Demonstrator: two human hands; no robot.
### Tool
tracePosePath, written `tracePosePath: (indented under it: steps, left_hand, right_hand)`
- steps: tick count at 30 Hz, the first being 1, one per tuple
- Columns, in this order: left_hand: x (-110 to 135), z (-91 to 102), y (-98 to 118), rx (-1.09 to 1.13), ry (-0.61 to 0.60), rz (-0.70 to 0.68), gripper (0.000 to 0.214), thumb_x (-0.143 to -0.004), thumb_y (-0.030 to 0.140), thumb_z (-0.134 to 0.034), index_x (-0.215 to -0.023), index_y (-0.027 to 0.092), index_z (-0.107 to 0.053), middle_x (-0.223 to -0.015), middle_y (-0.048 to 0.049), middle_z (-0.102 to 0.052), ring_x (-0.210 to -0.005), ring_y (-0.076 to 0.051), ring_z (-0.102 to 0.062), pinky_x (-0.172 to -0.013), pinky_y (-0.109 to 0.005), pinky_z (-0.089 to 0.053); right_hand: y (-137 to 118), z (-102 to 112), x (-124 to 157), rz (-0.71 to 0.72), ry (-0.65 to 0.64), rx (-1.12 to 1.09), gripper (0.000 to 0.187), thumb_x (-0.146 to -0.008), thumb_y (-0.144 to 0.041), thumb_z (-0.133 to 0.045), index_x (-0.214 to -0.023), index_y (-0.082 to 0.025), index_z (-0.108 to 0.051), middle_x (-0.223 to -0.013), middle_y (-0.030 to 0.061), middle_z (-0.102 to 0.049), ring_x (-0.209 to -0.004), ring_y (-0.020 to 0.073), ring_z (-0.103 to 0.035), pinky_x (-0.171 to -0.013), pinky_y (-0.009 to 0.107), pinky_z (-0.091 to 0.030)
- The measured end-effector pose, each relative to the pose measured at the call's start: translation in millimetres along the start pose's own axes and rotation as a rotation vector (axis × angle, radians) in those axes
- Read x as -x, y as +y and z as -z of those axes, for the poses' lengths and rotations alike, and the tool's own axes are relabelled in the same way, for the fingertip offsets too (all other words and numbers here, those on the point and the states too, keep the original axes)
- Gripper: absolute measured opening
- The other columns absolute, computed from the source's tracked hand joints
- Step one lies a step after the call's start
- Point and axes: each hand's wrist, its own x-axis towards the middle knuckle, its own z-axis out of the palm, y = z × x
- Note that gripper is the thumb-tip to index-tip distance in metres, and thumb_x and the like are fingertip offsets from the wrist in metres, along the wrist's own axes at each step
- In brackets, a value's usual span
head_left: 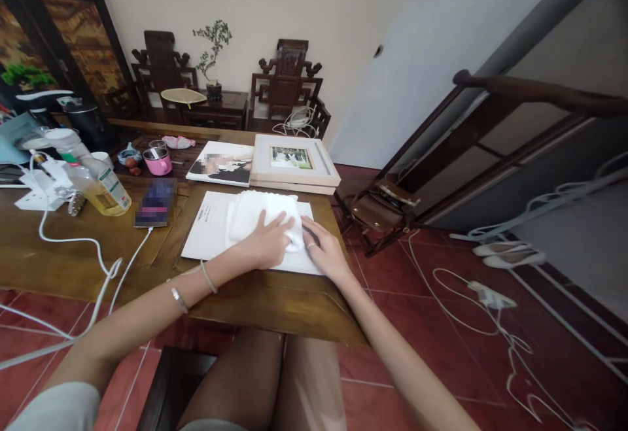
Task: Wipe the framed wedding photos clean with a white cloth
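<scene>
My left hand (267,241) lies on a folded white towel (245,212), fingers spread and pressing down on the cloth. Under the towel is a flat white board (201,235) with small dark print near its left side. At the board's right edge rests my right hand (326,248), fingers stretched out and apart, the tips by the towel's right side. A ring shows on this hand. Both hands are near the front right corner of the wooden table (275,300).
Behind the board are a photo panel (223,163) and a white-framed picture (294,156). Leftward lie a phone (156,202) on a charging cable, a pink cup (157,161) and a tilted bottle of yellow liquid (105,189). A wooden chair (441,150) stands right.
</scene>
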Motion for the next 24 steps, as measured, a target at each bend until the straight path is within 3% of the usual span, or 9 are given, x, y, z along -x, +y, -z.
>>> tracePosePath:
  steps: [3,8,12,16,19,22,24]
  left_hand:
    - [-4,1.5,4,-0.006,0.014,-0.045,0.033,-0.084,0.01,-0.045,-0.106,0.013,-0.069,-0.153,-0.0157,-0.033,-0.144,-0.036,-0.022,-0.107,-0.069,-0.023]
    - [25,-1.5,36,0.013,0.108,-0.239,0.027,-0.084,0.013,-0.046,-0.092,0.014,-0.071,-0.145,-0.016,-0.045,-0.14,-0.035,-0.031,-0.105,-0.065,-0.031]
    - [54,9.1,51,0.022,0.033,-0.291,0.025,-0.083,0.014,-0.047,-0.089,0.015,-0.071,-0.143,-0.0133,-0.048,-0.136,-0.033,-0.037,-0.105,-0.06,-0.035]
    - [66,22.8,44,0.0,-0.038,-0.233,0.027,-0.083,0.013,-0.047,-0.095,0.017,-0.07,-0.141,-0.0101,-0.052,-0.132,-0.028,-0.044,-0.105,-0.052,-0.039]
    - [53,22.2,25,-0.016,-0.03,-0.135,0.032,-0.083,0.01,-0.044,-0.105,0.015,-0.068,-0.142,-0.0118,-0.051,-0.135,-0.027,-0.04,-0.105,-0.049,-0.039]
    - [21,15.2,-1,-0.005,-0.024,-0.011,0.035,-0.084,0.008,-0.042,-0.111,0.012,-0.065,-0.144,-0.0157,-0.047,-0.138,-0.029,-0.036,-0.105,-0.053,-0.036]
    - [-5,12.4,-16,0.032,0.01,0.003,0.034,-0.085,0.008,-0.04,-0.108,0.011,-0.065,-0.14,-0.0162,-0.051,-0.136,-0.029,-0.038,-0.108,-0.052,-0.033]
  right_hand:
    - [-1,2,-1,-0.149,0.11,-0.176,0.042,-0.087,-0.038,-0.048,-0.119,-0.019,-0.066,-0.129,0.0092,-0.064,-0.124,0.0271,-0.055,-0.11,0.048,-0.036]
    - [-1,2,-2,-0.237,0.161,-0.36,0.045,-0.088,-0.045,-0.047,-0.118,-0.017,-0.067,-0.129,0.01,-0.064,-0.122,0.027,-0.056,-0.11,0.046,-0.036]
    - [-1,2,-1,-0.223,0.117,-0.307,0.046,-0.091,-0.046,-0.043,-0.115,-0.017,-0.068,-0.127,0.0108,-0.065,-0.122,0.026,-0.057,-0.109,0.046,-0.037]
    - [-3,2,0,-0.099,0.066,-0.108,0.042,-0.089,-0.041,-0.047,-0.116,-0.017,-0.068,-0.128,0.011,-0.064,-0.123,0.0265,-0.057,-0.11,0.047,-0.038]
    - [-4,0,1,0.01,0.01,0.026,0.04,-0.089,-0.035,-0.046,-0.115,-0.014,-0.069,-0.129,0.0132,-0.063,-0.127,0.0269,-0.054,-0.112,0.047,-0.036]
    - [-5,-1,2,0.073,-0.028,0.097,0.04,-0.089,-0.031,-0.044,-0.116,-0.013,-0.067,-0.129,0.0148,-0.063,-0.128,0.0279,-0.052,-0.112,0.048,-0.036]
    - [-6,-1,2,0.115,-0.046,0.132,0.04,-0.088,-0.028,-0.045,-0.117,-0.012,-0.066,-0.13,0.0161,-0.061,-0.129,0.0293,-0.051,-0.111,0.048,-0.037]
